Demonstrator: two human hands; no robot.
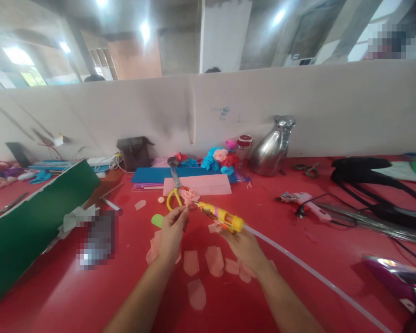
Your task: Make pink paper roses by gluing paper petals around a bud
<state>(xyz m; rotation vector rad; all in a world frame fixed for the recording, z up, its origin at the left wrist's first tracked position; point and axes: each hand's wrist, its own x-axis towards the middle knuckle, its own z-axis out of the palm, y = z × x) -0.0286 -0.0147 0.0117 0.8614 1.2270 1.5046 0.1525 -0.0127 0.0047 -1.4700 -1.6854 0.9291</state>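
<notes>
My left hand (172, 230) is closed in a pinch on a pink paper flower (190, 197), which stands above its fingertips. My right hand (241, 243) is wrapped round a yellow glue gun (222, 216). The nozzle points left and reaches the flower's lower side; whether it touches I cannot tell. A long clear glue stick (308, 273) trails from the gun's back end. Below my hands lie several cut pink petals (191, 262). Just behind the flower are yellow-handled scissors (174, 200), and a green paper template (157, 220) lies beside my left hand.
A green board (38, 226) stands slanted at the left. Behind my hands lie pink sheets (208, 186), blue sheets (149, 175) and paper flowers (215, 159). A metal jug (272, 150) stands by the wall. At right are a pink glue gun (308, 206) with its cord and a black frame (364, 173).
</notes>
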